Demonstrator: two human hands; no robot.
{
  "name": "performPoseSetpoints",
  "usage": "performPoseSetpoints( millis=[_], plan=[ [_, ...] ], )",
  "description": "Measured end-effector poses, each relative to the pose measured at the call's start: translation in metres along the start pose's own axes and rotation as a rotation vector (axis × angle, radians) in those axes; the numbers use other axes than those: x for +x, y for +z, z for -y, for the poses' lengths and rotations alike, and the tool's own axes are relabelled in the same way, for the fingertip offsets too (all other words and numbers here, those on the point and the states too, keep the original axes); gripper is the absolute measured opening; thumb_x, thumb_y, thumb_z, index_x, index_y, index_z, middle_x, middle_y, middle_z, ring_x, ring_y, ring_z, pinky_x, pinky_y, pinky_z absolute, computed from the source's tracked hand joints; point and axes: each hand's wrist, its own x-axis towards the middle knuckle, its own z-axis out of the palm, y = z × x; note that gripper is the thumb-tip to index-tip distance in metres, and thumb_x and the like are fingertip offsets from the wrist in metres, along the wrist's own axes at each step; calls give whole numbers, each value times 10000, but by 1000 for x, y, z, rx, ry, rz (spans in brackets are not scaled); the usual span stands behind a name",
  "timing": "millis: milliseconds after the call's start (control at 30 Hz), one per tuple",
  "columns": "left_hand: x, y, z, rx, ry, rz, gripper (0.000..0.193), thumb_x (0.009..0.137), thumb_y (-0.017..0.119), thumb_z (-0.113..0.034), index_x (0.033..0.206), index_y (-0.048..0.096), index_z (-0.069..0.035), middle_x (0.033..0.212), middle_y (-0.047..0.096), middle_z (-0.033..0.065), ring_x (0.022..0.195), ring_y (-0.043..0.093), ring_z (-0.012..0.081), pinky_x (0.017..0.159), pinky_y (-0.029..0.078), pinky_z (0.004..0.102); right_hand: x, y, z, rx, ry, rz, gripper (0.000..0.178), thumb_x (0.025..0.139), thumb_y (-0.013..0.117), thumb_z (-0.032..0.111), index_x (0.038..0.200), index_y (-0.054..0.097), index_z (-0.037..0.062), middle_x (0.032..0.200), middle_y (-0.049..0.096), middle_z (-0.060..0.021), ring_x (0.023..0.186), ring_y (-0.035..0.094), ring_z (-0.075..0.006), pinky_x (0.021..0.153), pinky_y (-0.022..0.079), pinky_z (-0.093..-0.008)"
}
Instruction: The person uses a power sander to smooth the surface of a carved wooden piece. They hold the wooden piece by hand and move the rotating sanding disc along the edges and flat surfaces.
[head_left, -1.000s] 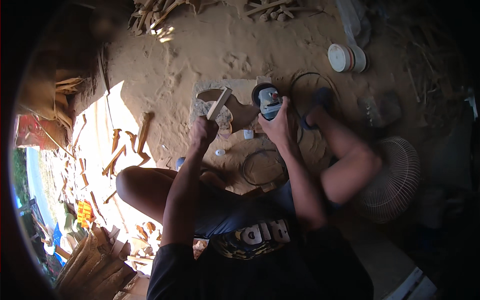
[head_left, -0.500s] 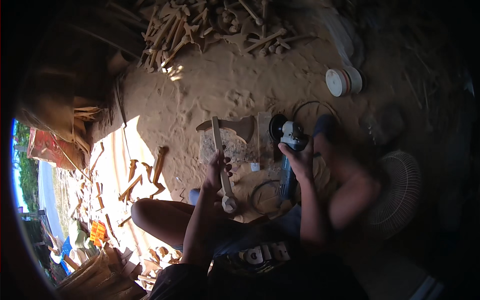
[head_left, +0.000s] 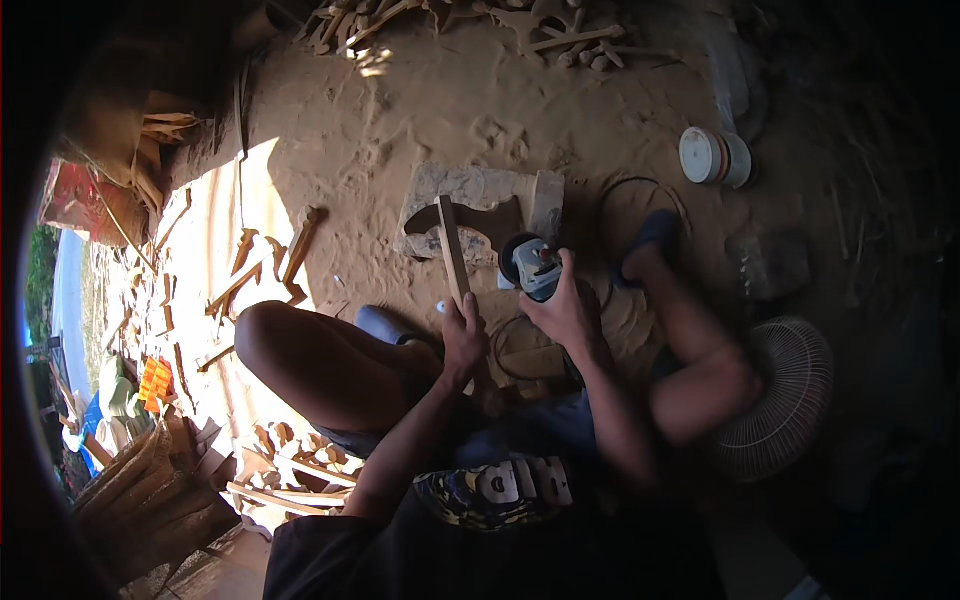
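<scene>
Amid block [head_left: 470, 182], bucket [head_left: 716, 158] and fan [head_left: 785, 400], left fingers [head_left: 470, 312] clamp wood [head_left: 452, 250], right fingers [head_left: 569, 270] a grinder [head_left: 540, 272].

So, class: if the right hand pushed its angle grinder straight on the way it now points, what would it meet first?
Probably the flared end of the axe-shaped wooden piece in the left hand, just past the angle grinder's disc; depth is unclear, so it might instead reach the pale block beyond.
</scene>
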Motion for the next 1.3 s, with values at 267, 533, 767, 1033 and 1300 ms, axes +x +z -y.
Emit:
performPoseSetpoints(
  millis=[267,533,767,1033,1300],
  plan=[
    [8,-3,19,119,89,-85,334,1173,523,-334,1063,553,-20,733,532,39,650,491,132,580,395,357,0,4,22,-158,-44,24,1027,802,846,360,1620,317,32,1367,651,-349,1238,660,-517,1019,538,-557],
    [5,0,9,192,82,-97,356,1168,514,-336,1121,580,11,783,611,125,713,579,212,657,469,426,-4,12,27,-147,0,16,923,802,853,326,1542,384,36,1248,704,-329,1172,688,-514,972,558,-545],
    [11,-6,17,176,101,-104,354,1170,509,-383,1076,538,-43,700,542,55,598,528,155,543,411,367,-13,-6,35,-247,103,71,899,787,871,331,1500,406,43,1234,713,-310,1168,704,-482,974,556,-539],
    [9,-5,16,116,92,-128,378,1158,539,-331,1066,594,32,722,592,126,666,568,198,631,464,419,-20,-19,38,-122,26,-18,928,780,881,354,1499,395,25,1281,684,-310,1166,694,-491,987,552,-534],
    [9,-2,13,125,44,-115,395,1160,540,-339,1069,581,43,732,599,138,672,584,219,638,476,437,6,8,26,-186,-27,33,1003,807,856,357,1576,328,-9,1377,621,-338,1238,655,-497,1033,530,-535]
  ],
)
